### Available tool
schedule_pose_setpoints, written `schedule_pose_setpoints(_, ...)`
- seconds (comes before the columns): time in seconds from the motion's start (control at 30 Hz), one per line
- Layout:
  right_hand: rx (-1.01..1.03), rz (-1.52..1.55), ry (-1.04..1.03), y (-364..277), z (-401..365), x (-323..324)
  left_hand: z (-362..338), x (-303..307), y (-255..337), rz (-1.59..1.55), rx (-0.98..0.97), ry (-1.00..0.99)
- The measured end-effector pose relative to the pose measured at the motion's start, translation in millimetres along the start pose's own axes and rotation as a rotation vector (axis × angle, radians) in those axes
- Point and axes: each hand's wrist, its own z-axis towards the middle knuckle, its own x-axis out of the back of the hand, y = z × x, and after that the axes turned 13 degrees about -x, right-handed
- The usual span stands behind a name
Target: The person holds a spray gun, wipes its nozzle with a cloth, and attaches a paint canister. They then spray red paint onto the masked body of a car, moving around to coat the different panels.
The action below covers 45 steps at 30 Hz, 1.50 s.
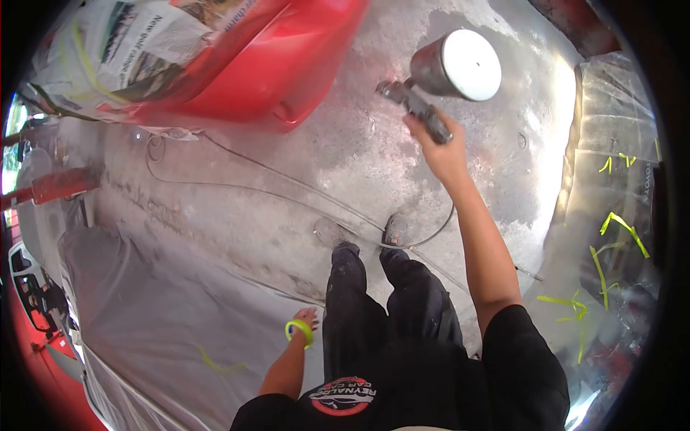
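Head view: a spray gun (440,75) is gripped in the clenched right hand (435,147); opening of the left hand (307,317) cannot be told.

Stained concrete floor (302,165), sunlit; plastic sheeting (144,316) left.

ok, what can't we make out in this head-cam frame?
Head view:
- right hand: fingers wrap the grey metal spray gun, so the trigger is hidden.
- left hand: small and seen from behind, so open or shut is unclear.
- red car panel: motion-blurred and cut off by the top edge.
- newspaper masking: print is mostly too blurred to read.
- thin floor hose: its far end is lost under the panel.
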Motion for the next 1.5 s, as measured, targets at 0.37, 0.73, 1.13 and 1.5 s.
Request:
schedule_pose_setpoints(0.37, -0.255, 0.021, -0.457, -80, -55, -2, -86, 61, -174, 0.567, 0.045, -0.528)
schedule_pose_setpoints(0.73, -0.042, -0.142, 0.056, -130, -3, -18, -98, 60, -82, 0.043, -0.068, -0.166)
schedule_pose_setpoints(1.13, -0.130, 0.084, -0.440, -189, -49, -74, -73, 98, -20, -0.004, -0.099, -0.116)
schedule_pose_setpoints(1.5, -0.013, -0.115, 0.062, -188, 34, 3, -62, 108, -9, -0.117, -0.086, -0.093)
